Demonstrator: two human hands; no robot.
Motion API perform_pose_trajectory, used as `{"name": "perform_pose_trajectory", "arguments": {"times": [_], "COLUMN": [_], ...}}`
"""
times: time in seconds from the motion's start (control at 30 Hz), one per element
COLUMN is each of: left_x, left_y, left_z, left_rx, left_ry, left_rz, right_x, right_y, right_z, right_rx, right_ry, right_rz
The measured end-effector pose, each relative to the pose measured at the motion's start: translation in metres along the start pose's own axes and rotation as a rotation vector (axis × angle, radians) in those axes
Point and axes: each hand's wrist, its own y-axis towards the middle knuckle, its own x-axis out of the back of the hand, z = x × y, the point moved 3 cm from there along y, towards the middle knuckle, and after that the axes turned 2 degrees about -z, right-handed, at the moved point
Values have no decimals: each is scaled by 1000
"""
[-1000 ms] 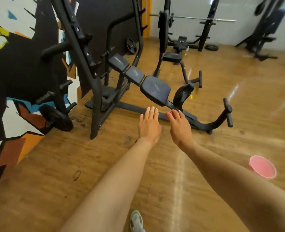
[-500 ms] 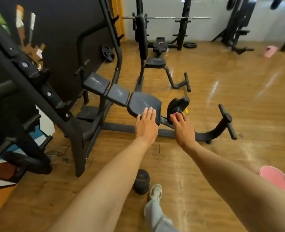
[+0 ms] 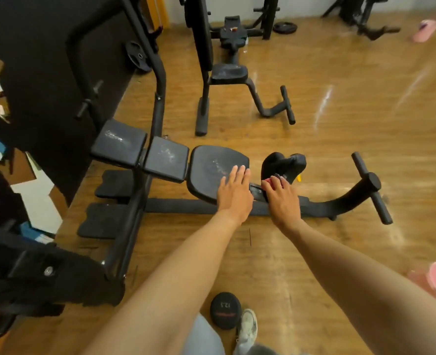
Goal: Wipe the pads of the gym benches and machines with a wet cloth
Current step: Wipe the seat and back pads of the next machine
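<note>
Left hand (image 3: 235,193), fingers straight, lies flat on the worn black rounded seat pad (image 3: 213,170) of the bench, while just right, the right hand (image 3: 282,198) grips a bunched red cloth (image 3: 268,181) near the black curved knee pad (image 3: 283,163).

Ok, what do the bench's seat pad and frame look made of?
Seat pad: likely black vinyl or leatherette over foam, matte, with whitish scuffs and rounded edges. Bench frame: seemingly painted steel bar, matte black.
</note>
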Motion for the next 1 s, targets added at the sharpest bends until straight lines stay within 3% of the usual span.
{"name": "perform_pose_trajectory", "arguments": {"times": [0.3, 0.43, 0.7, 0.83, 1.0], "left_x": [-44, -69, -152, -207, -275], "left_y": [179, 244, 333, 383, 426], "left_z": [27, 15, -31, -53, -83], "left_rx": [-224, -353, -428, -377, -376], "left_ry": [21, -6, -138, -178, -160], "left_rz": [101, 150, 242, 220, 244], "right_x": [-50, -66, -124, -186, -248], "right_y": [112, 150, 211, 236, 247], "right_z": [-32, -56, -145, -196, -235], "right_rx": [-270, -431, -632, -677, -590], "right_ry": [6, 22, 141, 297, 429], "right_rz": [82, 49, -7, -11, -58]}}
